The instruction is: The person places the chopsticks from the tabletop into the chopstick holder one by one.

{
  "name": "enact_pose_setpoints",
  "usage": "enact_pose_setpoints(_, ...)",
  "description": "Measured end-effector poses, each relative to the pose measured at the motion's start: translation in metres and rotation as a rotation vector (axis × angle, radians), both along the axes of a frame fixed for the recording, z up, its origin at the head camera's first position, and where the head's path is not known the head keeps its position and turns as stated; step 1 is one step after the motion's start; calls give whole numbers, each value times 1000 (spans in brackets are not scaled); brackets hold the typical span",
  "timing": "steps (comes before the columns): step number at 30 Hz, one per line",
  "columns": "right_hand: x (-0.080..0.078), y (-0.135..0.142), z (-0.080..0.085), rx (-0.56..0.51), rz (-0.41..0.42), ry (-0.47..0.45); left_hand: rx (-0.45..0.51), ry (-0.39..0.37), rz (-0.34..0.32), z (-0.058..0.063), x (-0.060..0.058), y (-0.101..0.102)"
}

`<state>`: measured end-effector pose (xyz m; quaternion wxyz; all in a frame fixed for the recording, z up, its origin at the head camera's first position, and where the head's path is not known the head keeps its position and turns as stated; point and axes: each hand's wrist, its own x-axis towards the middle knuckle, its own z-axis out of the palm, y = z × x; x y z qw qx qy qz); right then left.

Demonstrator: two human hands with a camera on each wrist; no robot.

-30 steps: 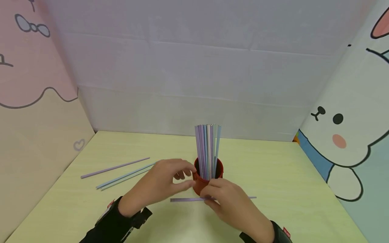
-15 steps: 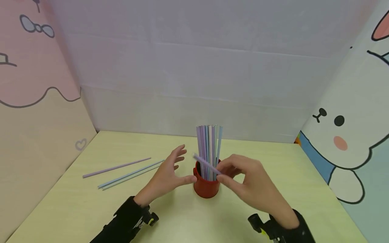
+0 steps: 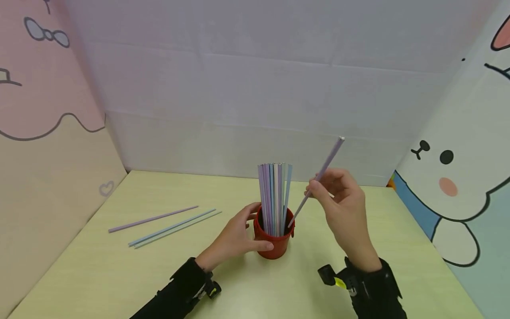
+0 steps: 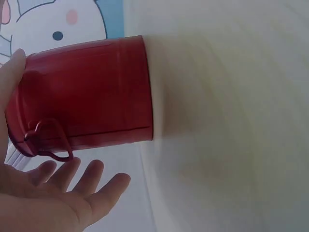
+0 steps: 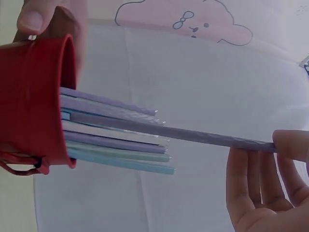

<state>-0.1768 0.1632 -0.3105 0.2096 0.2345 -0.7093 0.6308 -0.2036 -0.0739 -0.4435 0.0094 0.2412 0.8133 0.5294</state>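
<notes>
A small red bucket (image 3: pixel 274 251) stands on the table with a bundle of purple, blue, white and pale green straws (image 3: pixel 274 195) upright in it. My left hand (image 3: pixel 239 235) is at its left side, the thumb before it and the fingers reaching behind; in the left wrist view the relaxed fingers stand apart from the bucket (image 4: pixel 91 96). Between thumb and fingers, my right hand (image 3: pixel 345 208) pinches a purple straw (image 3: pixel 330 157) by its upper part. The straw slants down left, its lower end at the bucket's mouth. Whether that end is inside, I cannot tell.
To the left on the pale table (image 3: pixel 119 283) lie a purple straw (image 3: pixel 153 219), a blue straw (image 3: pixel 171 227) and a pale green straw (image 3: pixel 179 229). A white back panel (image 3: pixel 239 88) and printed side panels (image 3: pixel 446 199) enclose the table.
My right hand has picked the purple straw off the table, raised it to the right and tipped it from lying flat to steep. My left hand moved away from the bucket, then back beside it.
</notes>
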Motion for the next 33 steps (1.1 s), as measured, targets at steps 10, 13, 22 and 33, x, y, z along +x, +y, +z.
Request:
enact_pose_setpoints(10, -13, -18, -19, 101, -26, -163, 21, 8, -29, -3, 1, 4)
enact_pose_setpoints(13, -12, -22, -23, 145, -49, -181, 52, -12, -45, 12, 9, 5)
enact_pose_setpoints(22, -40, -13, -65, 325, -124, -183, 79, -38, -65, 32, 20, 7)
enact_pose_setpoints(33, -47, -11, -75, 450, -205, -137, 71, -22, -71, 20, 12, 6)
